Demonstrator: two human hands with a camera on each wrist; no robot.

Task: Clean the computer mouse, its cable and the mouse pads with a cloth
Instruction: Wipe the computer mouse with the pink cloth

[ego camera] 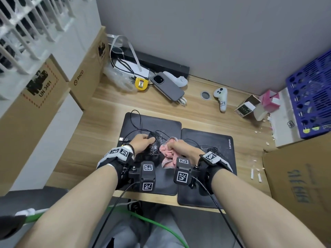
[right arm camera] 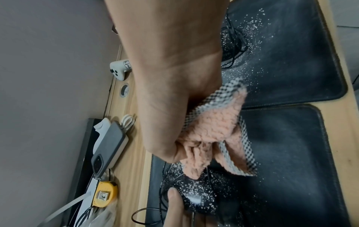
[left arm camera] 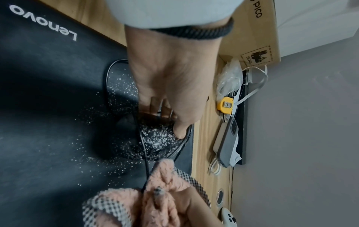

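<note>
A black mouse [ego camera: 156, 143] [left arm camera: 157, 139] [right arm camera: 196, 193] dusted with white specks lies on the left black mouse pad [ego camera: 161, 124]. My left hand [ego camera: 143, 143] [left arm camera: 170, 107] grips it, thumb on its side. My right hand [ego camera: 179, 147] [right arm camera: 174, 107] clutches a bunched pink cloth [ego camera: 169, 153] [left arm camera: 161, 193] [right arm camera: 211, 132], whose lower tip touches the mouse. The thin black cable [ego camera: 135, 120] [left arm camera: 144, 161] loops over the left pad. The right pad [ego camera: 211, 138] [right arm camera: 291, 53] is also speckled and carries a second dusty mouse [ego camera: 214, 150] [right arm camera: 231, 40], partly hidden by my wrist.
Behind the pads lie a grey phone [ego camera: 168, 85], a yellow tape measure [ego camera: 141, 84], white controllers [ego camera: 222, 97] and a desk grommet [ego camera: 206, 95]. Cardboard boxes [ego camera: 86, 77] stand at left; a blue crate [ego camera: 311, 99] and small boxes sit at right. White crumbs [ego camera: 256, 173] litter the desk's right side.
</note>
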